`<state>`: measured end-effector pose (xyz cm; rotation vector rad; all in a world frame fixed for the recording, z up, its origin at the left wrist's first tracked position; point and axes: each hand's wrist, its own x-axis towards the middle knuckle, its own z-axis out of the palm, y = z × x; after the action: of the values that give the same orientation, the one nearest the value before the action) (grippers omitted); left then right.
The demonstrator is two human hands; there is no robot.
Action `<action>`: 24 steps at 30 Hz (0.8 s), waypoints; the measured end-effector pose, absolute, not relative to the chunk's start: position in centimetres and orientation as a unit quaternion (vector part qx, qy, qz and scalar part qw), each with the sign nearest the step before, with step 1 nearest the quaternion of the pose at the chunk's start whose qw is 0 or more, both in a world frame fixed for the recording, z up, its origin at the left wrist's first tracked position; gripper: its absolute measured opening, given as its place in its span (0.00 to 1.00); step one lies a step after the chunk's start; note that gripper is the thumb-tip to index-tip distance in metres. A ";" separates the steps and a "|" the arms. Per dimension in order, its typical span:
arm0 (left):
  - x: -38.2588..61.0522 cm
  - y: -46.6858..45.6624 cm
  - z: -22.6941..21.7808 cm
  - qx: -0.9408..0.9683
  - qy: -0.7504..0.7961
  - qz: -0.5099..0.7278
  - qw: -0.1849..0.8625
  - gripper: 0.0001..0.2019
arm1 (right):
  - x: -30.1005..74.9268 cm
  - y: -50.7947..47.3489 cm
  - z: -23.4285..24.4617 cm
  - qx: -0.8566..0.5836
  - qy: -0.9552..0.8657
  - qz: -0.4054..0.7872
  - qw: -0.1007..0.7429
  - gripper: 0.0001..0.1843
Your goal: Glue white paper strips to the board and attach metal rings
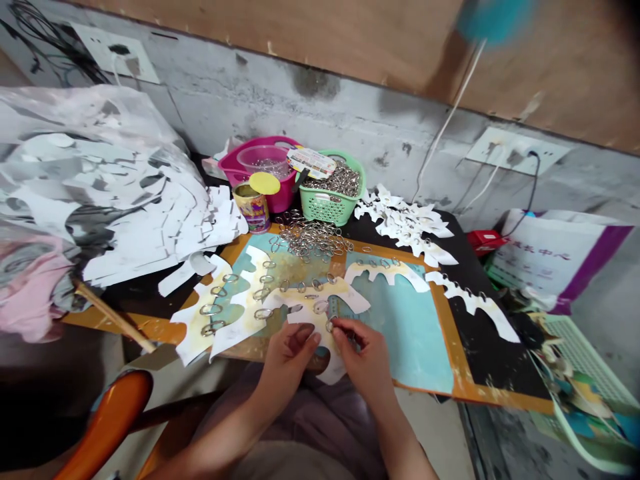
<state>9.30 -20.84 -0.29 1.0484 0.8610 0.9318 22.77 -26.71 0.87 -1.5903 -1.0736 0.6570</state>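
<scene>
Bare forearms [235,427] reach forward to a white paper cutout [320,320], which lies between the hands on a teal-painted board [415,340]. Right hand [363,360] is nearly closed, its fingertips [336,325] pinching a small metal split ring [330,325] at the cutout's edge; left hand [287,367] is half curled against the paper, though whether it grips or only presses cannot be told. Further cutouts [215,320] carrying rings lie just left of the hands, with a loose heap of rings [310,237] ahead and a green basket of rings [330,203] beyond. Forcing the ring could tear the thin paper, and a slip could send it rolling off the board.
</scene>
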 end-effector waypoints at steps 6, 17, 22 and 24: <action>9.1 -22.5 -0.1 0.479 0.354 0.413 0.689 0.15 | 24.2 -26.7 2.6 -0.658 -0.498 0.305 0.476 0.06; 5.8 -24.3 1.5 0.827 0.222 0.417 0.305 0.08 | 26.4 -27.4 0.5 -0.679 -0.668 0.110 0.284 0.08; 9.7 -19.3 1.3 0.918 0.197 0.242 0.243 0.14 | 26.5 -28.0 0.3 -0.659 -0.692 0.109 0.273 0.08; 10.4 -18.0 0.5 0.923 0.195 0.206 0.261 0.14 | 26.6 -28.2 0.0 -0.648 -0.696 0.128 0.283 0.08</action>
<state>10.45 -18.02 0.53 2.4982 0.5274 0.5564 26.63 -28.17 -0.04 -1.7335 -1.8621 0.3422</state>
